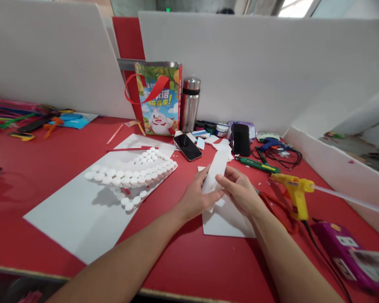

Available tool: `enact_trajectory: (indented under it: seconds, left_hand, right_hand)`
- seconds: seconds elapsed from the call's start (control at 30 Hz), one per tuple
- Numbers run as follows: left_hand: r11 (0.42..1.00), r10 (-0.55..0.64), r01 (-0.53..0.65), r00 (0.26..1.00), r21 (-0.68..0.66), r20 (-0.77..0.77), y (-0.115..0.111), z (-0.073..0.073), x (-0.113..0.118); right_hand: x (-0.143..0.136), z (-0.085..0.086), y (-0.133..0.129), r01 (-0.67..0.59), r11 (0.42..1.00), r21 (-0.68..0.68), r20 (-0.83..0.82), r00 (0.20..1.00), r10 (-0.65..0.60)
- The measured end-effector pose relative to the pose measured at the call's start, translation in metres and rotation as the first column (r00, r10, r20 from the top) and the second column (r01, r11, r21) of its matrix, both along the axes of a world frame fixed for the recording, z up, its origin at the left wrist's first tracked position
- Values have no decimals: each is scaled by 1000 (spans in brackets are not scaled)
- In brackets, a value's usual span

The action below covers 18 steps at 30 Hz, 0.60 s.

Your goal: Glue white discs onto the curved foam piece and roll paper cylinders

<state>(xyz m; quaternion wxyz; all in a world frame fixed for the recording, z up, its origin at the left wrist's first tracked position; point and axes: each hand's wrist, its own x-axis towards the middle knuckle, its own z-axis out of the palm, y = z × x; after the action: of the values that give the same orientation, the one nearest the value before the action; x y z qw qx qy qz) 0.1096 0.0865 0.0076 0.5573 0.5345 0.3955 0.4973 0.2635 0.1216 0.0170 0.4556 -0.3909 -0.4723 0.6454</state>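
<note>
Forearms (pixel 131 256) extend, fingers (pixel 226 184) holding a white strip (pixel 218 164).

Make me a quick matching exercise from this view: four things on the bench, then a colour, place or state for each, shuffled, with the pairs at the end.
Things:
1. Glue gun
2. White strip
3. Flask
4. Carrier bag

Descriptions:
A. Silver, standing upright
B. Printed with a snowman
C. Yellow body
D. Held between left hand and right hand

Pairs: 1-C, 2-D, 3-A, 4-B
</note>
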Motion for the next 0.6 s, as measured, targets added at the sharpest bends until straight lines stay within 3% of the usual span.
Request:
enact_trajectory:
  seconds: [0.13,0.23,0.33,0.4,0.47,0.6]
  left_hand:
    - [997,-27,31,998,-70,60,-4,5,2]
    - [985,-23,63,969,-159,245,-1,1,1]
    - [935,157,25,865,-353,477,7,-4,-4]
    - [890,290,-1,774,-456,564,13,-2,-9]
    - [889,292,14,750,-457,593,16,3,-15]
    - [900,319,1,678,-436,662,17,15,-27]
  right_hand:
    - [-1,-3,-1,18,1000,26,34,999,-19]
    - [0,0,-1,84,996,-10,35,996,-84]
    - [8,4,3,216,976,-30,81,974,-213]
    - [17,3,8,345,936,70,192,916,-352]
    - [26,0,15,435,879,197,277,835,-475]
    - [39,-7,24,477,836,271,310,779,-545]
